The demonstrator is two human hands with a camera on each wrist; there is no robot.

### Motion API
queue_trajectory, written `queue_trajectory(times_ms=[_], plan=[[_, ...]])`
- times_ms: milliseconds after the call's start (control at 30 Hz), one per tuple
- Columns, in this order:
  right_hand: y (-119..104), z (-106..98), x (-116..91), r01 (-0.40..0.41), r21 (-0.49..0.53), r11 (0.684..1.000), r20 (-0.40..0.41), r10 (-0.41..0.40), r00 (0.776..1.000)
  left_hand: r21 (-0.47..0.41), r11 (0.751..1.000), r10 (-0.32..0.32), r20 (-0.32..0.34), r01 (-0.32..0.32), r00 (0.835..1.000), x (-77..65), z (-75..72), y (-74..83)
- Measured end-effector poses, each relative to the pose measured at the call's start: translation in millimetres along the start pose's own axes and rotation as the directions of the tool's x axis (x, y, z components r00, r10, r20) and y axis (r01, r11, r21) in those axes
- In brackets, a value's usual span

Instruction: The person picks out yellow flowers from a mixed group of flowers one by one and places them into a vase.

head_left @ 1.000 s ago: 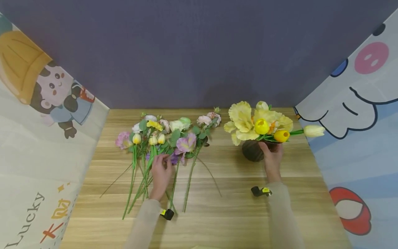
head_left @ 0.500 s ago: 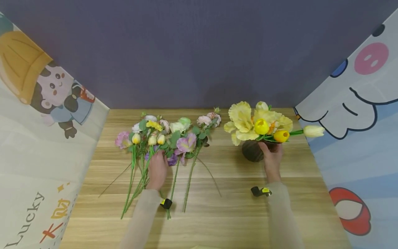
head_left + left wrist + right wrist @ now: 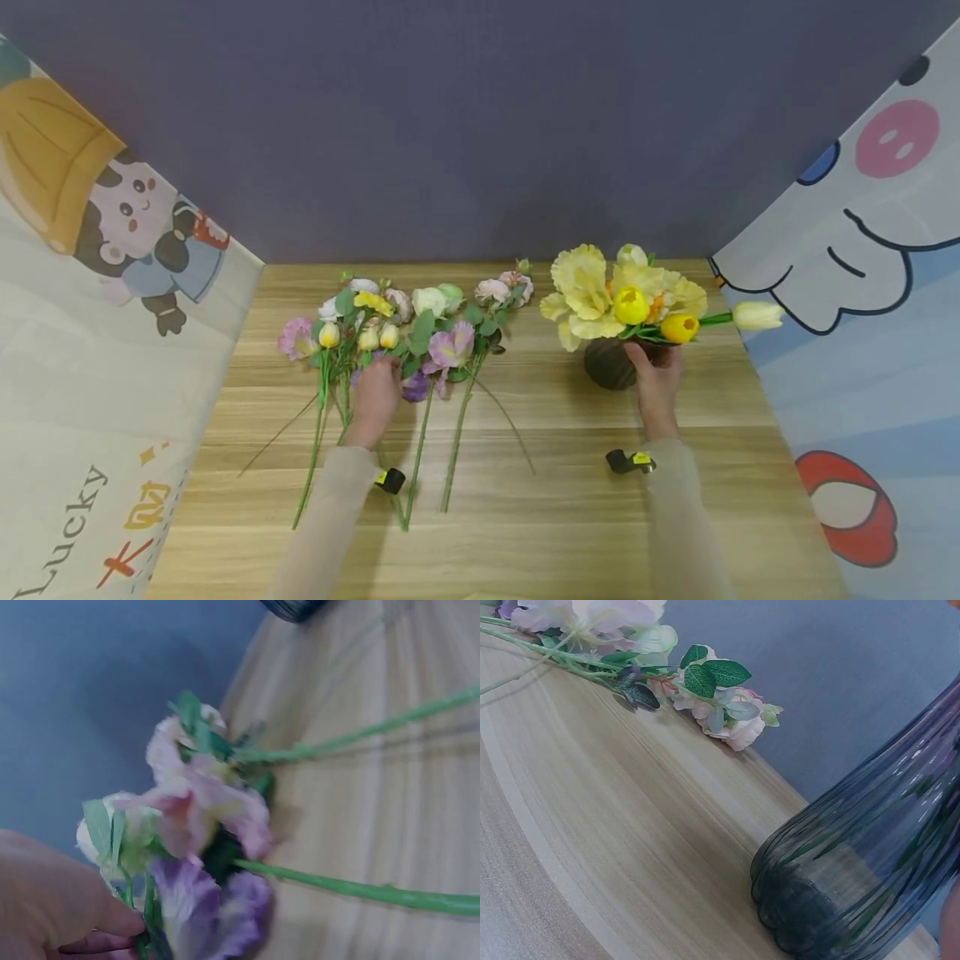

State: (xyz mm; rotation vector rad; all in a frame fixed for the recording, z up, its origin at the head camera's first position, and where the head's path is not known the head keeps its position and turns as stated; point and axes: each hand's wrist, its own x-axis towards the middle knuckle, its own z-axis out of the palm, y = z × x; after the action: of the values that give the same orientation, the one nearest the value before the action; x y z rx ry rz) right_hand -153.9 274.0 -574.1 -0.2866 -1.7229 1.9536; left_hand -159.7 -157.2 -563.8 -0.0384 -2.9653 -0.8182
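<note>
My left hand point(image 3: 377, 396) is in among the artificial flowers lying on the left of the table, just below two pale-yellow tulips point(image 3: 388, 336). In the left wrist view its thumb and fingers pinch green stems point(image 3: 148, 915) beside a purple flower point(image 3: 214, 907); which bloom they belong to is hidden. My right hand point(image 3: 657, 387) holds the neck of a dark, ribbed glass vase point(image 3: 832, 892) at the right. Large yellow flowers point(image 3: 585, 283), yellow tulips point(image 3: 632, 306) and a white tulip point(image 3: 757, 316) leaning far right fill the vase, their stems showing through the glass.
Pink roses point(image 3: 492, 290), a lilac flower point(image 3: 450, 345) and a pink-purple bloom point(image 3: 297, 338) lie around the left hand, stems toward the front. A dark back wall point(image 3: 480, 133) and printed side panels point(image 3: 847, 250) border the wooden table point(image 3: 555, 517).
The left hand has moved a little left and up into the flowers, its fingers closing around stems. Some stems below it have shifted. The right hand and vase have stayed in place.
</note>
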Motion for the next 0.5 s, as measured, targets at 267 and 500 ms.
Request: queue_trajectory(times_ms=[267, 500], plan=[[-1.1, 0.5, -0.8, -0.013, 0.009, 1.0, -0.01, 0.013, 1.0, -0.087, 0.994, 0.066, -0.052, -0.07, 0.996, 1.8, -25.8, 23.3], [-0.5, 1.0, -1.0, -0.017, 0.007, 1.0, -0.015, 0.017, 1.0, -0.207, 0.97, 0.116, -0.051, -0.124, 0.992, -0.8, -48.1, 49.8]])
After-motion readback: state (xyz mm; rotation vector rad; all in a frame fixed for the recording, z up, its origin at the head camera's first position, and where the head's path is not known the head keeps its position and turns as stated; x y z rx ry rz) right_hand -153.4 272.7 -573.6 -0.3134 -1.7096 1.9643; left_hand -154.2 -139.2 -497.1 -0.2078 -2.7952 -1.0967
